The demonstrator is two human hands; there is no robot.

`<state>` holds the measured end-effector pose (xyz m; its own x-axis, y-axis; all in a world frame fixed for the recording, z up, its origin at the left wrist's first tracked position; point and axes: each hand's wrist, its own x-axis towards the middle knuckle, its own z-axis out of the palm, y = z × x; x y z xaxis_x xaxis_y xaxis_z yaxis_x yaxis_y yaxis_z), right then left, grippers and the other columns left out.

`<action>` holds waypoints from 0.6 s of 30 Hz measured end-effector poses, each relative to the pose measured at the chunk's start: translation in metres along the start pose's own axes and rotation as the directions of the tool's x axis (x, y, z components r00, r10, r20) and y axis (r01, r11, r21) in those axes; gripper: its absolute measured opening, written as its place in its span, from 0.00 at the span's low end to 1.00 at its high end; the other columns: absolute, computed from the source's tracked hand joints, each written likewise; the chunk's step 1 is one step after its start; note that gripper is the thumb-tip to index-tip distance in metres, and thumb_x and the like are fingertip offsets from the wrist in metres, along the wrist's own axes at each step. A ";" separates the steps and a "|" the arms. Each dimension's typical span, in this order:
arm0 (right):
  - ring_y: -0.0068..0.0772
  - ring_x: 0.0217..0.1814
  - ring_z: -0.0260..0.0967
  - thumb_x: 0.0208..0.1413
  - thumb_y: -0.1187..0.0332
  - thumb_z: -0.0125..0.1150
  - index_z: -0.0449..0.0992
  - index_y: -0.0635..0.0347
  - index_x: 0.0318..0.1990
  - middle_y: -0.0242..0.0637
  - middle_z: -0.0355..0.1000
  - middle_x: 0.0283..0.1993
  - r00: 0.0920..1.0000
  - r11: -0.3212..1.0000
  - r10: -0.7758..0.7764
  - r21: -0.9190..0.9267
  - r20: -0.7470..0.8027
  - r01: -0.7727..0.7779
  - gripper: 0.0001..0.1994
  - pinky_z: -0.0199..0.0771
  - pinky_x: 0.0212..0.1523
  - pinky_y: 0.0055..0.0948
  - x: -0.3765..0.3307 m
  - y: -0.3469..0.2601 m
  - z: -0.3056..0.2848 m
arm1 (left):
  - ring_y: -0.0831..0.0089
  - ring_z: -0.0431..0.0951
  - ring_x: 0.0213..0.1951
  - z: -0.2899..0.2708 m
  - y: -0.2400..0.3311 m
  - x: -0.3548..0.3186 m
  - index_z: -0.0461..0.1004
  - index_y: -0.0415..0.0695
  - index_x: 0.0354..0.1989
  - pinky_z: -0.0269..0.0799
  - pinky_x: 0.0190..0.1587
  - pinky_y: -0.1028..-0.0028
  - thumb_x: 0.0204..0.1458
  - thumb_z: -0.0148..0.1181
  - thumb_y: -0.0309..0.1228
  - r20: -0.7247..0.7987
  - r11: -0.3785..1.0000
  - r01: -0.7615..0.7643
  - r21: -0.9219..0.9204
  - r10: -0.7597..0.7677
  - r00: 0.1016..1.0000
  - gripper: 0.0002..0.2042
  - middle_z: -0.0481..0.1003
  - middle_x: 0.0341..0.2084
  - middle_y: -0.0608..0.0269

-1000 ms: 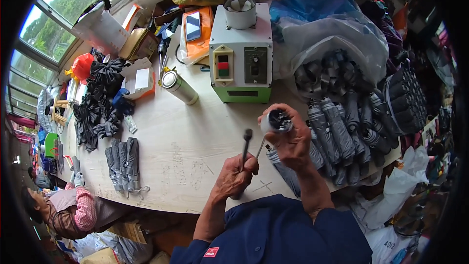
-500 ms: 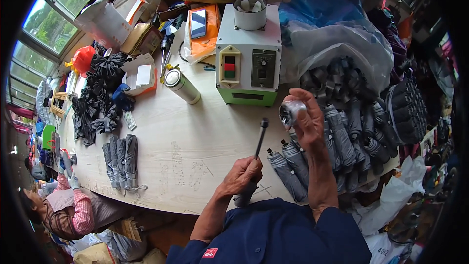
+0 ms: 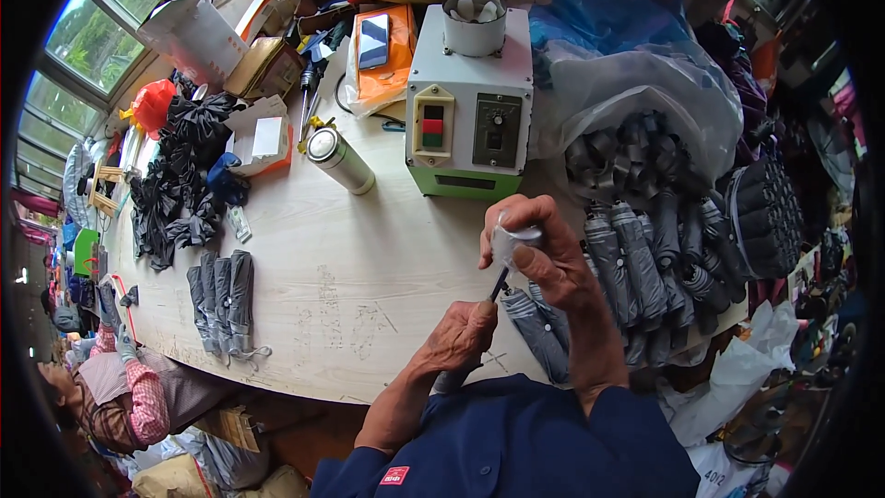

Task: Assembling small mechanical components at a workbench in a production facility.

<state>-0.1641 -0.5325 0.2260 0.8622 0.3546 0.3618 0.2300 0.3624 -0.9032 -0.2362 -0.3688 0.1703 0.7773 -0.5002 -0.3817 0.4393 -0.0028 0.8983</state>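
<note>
Close to my body, my left hand is closed round a grey folded umbrella; its dark shaft sticks up past my thumb. My right hand grips a short, rounded, whitish-silver piece in clear plastic, possibly an umbrella handle. This piece sits at the shaft's upper end, covering the tip; whether the two are joined I cannot tell. Beside my right wrist lie grey folded umbrellas, with a larger heap of them farther right.
A grey-and-green machine with a round cup on top stands at the back. Left of it are a metal flask and a phone. Several folded umbrellas lie at the left, near black cloth. Another person works at far left.
My right hand has moved left and down, bringing the whitish-silver piece onto the shaft's tip. My left hand has stayed nearly in place. The other person's hands have shifted slightly.
</note>
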 end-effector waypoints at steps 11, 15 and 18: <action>0.29 0.39 0.66 0.62 0.65 0.51 0.60 0.55 0.50 0.41 0.61 0.43 0.986 0.946 -0.106 0.292 -0.132 0.141 0.13 0.71 0.41 0.33 0.001 0.015 0.014 | 0.82 0.58 0.15 -0.001 0.003 -0.004 0.60 0.45 0.16 0.55 0.18 0.77 0.59 0.40 0.58 0.006 0.999 0.012 -0.044 -0.012 1.000 0.29 0.59 0.11 0.73; 0.33 0.38 0.66 0.60 0.60 0.54 0.59 0.53 0.49 0.45 0.61 0.42 0.994 0.934 -0.077 0.342 -0.081 0.100 0.15 0.72 0.40 0.36 0.007 0.020 0.018 | 0.82 0.57 0.14 -0.005 0.006 -0.006 0.59 0.46 0.16 0.53 0.17 0.78 0.60 0.40 0.56 -0.004 0.998 0.020 -0.063 -0.021 1.000 0.28 0.58 0.11 0.74; 0.31 0.38 0.66 0.61 0.62 0.52 0.59 0.55 0.49 0.44 0.61 0.43 0.980 0.969 -0.163 0.169 -0.109 0.180 0.14 0.71 0.41 0.33 0.006 0.024 0.022 | 0.83 0.58 0.16 -0.007 0.003 -0.008 0.60 0.45 0.16 0.55 0.19 0.78 0.60 0.40 0.56 0.018 0.995 0.000 -0.097 0.001 1.000 0.28 0.60 0.12 0.75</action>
<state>-0.1636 -0.5027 0.2114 0.8571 0.1942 0.4772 0.3021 0.5608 -0.7709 -0.2378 -0.3592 0.1744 0.7698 -0.5154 -0.3764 0.4813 0.0814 0.8728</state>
